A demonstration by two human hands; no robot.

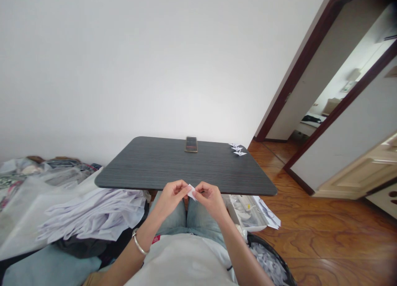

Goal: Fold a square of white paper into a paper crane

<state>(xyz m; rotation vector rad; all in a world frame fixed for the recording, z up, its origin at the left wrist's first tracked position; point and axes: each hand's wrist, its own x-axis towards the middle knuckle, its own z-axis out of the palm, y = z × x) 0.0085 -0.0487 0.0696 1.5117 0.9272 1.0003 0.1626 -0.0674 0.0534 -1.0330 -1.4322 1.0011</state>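
Note:
Between my two hands, just in front of the near edge of the dark table (155,164), is a small folded piece of white paper (192,192). My left hand (174,196) pinches its left side between thumb and fingers. On the other side my right hand (208,196) grips it the same way. The paper's exact folds are too small to make out. Several white paper cranes (238,151) stand in a row at the table's far right corner.
A small dark framed object (191,144) is at the table's back edge. White cloth (96,213) lies piled at my left. To my right are an open box (245,213) of odds and ends and a black bin (269,261) full of white paper pieces. A doorway stands farther right.

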